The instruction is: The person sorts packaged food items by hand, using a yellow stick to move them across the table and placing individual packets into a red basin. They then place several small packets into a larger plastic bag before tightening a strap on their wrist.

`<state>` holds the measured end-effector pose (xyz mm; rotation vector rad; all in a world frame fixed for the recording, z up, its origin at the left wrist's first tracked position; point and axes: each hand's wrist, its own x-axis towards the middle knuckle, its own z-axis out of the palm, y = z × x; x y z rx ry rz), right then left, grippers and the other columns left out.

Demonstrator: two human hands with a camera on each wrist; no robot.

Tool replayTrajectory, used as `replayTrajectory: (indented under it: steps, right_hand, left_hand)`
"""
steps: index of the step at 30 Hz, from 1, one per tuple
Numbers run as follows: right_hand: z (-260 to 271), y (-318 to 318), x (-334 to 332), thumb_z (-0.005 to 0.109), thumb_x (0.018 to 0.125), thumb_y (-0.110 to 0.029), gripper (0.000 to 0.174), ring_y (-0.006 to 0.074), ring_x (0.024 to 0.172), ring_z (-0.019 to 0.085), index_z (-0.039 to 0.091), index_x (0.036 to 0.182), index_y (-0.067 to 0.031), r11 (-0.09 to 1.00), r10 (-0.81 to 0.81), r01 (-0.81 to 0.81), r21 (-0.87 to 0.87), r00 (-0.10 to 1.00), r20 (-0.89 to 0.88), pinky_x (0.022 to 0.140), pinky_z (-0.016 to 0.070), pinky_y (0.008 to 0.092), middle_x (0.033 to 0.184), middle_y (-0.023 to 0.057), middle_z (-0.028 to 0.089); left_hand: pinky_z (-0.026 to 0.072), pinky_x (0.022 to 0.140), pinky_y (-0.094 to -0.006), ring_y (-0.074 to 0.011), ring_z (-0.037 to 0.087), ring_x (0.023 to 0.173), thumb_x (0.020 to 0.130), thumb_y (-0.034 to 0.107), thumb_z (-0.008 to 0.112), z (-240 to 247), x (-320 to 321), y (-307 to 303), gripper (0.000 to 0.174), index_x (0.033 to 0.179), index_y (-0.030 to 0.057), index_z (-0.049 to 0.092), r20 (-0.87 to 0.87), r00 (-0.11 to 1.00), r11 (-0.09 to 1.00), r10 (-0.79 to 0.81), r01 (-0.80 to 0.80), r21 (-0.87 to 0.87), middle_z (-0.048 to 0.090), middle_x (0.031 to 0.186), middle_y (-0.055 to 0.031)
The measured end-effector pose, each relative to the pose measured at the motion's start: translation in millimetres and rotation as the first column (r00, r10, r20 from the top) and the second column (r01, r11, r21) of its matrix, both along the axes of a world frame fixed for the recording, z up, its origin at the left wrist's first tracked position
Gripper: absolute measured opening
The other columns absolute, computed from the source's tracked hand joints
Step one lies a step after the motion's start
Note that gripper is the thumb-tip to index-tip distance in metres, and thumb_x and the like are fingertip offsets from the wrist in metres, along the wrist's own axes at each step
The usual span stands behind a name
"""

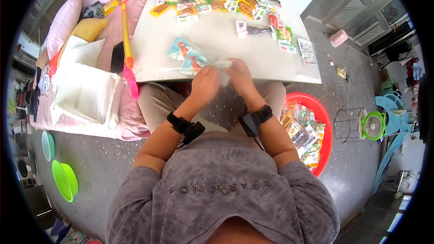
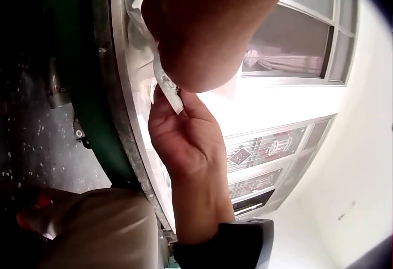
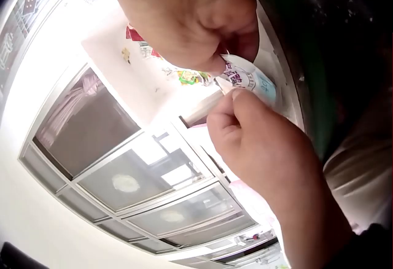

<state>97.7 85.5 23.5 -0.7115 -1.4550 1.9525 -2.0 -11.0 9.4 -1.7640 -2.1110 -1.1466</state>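
Close together at the table's front edge, the left hand and right hand pinch the end of a clear and blue plastic packet with orange-red pictures. Its printed part lies on the tabletop, left of the hands. In the left wrist view, the right hand holds a white strip of the packet between thumb and fingers, beside the left hand. The right wrist view shows both the left hand and right hand with curled fingers at the packet's printed edge.
Many food packets lie at the back of the white table, others at its right. A red basin of packets stands on the floor at the right. A white foam box and cushions are at the left.
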Motion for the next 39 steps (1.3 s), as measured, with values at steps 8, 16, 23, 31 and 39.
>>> replayTrajectory:
  steps: [8, 16, 23, 31, 39]
  right_hand:
    - [25, -6, -7, 0.047, 0.076, -0.002, 0.022, 0.0122, 0.076, 0.053, 0.049, 0.098, 0.0010, 0.976, 0.180, -0.168, -0.138, 0.981, 0.078, 0.058, 0.0456, 0.0239, 0.085, 0.0064, 0.053]
    - [2, 1, -15, 0.052, 0.074, -0.008, 0.010, 0.0091, 0.053, 0.046, 0.052, 0.080, -0.0004, 0.988, 0.153, -0.145, -0.048, 0.961, 0.229, 0.042, 0.0358, 0.0198, 0.069, 0.0036, 0.051]
    - [1, -1, -24, 0.052, 0.074, -0.008, 0.009, 0.0103, 0.054, 0.047, 0.050, 0.079, -0.0009, 0.999, -0.037, 0.040, -0.004, 0.960, 0.278, 0.044, 0.0383, 0.0226, 0.068, 0.0033, 0.050]
    - [-34, 3, -34, 0.045, 0.077, -0.008, 0.008, 0.0095, 0.060, 0.048, 0.051, 0.079, -0.0030, 0.970, 0.146, -0.188, 0.152, 0.957, 0.250, 0.051, 0.0400, 0.0222, 0.070, 0.0022, 0.051]
    - [-16, 0, -32, 0.042, 0.079, -0.006, 0.010, 0.0139, 0.065, 0.052, 0.050, 0.085, -0.0037, 0.916, 0.317, -0.294, -0.275, 0.947, 0.044, 0.056, 0.0430, 0.0248, 0.077, 0.0044, 0.053]
  left_hand:
    - [0.0426, 0.065, -0.0374, -0.0316, 0.050, 0.077, 0.068, 0.005, 0.049, 1, 0, -3, 0.009, 0.076, 0.0009, 0.048, 0.029, 0.999, 0.999, -0.035, 0.036, -0.030, 0.051, 0.084, -0.0150]
    - [0.0421, 0.064, -0.0379, -0.0322, 0.049, 0.076, 0.067, 0.004, 0.049, -7, -2, -6, 0.009, 0.075, 0.0009, 0.048, 0.023, 0.996, 0.996, -0.088, 0.087, 0.033, 0.050, 0.083, -0.0158]
    - [0.0419, 0.063, -0.0383, -0.0323, 0.049, 0.075, 0.067, 0.004, 0.049, -1, -8, -8, 0.009, 0.075, 0.0008, 0.047, -0.017, 0.997, 0.988, -0.075, 0.077, 0.135, 0.050, 0.083, -0.0160]
    - [0.0425, 0.062, -0.0373, -0.0315, 0.050, 0.073, 0.066, 0.003, 0.050, -15, -8, -6, 0.009, 0.075, 0.0013, 0.048, 0.011, 0.997, 0.992, -0.082, 0.081, 0.094, 0.050, 0.079, -0.0143]
    - [0.0425, 0.062, -0.0369, -0.0307, 0.050, 0.071, 0.067, 0.004, 0.051, -9, -8, -9, 0.007, 0.073, 0.0010, 0.049, 0.009, 0.995, 0.989, -0.099, 0.097, 0.108, 0.051, 0.078, -0.0138]
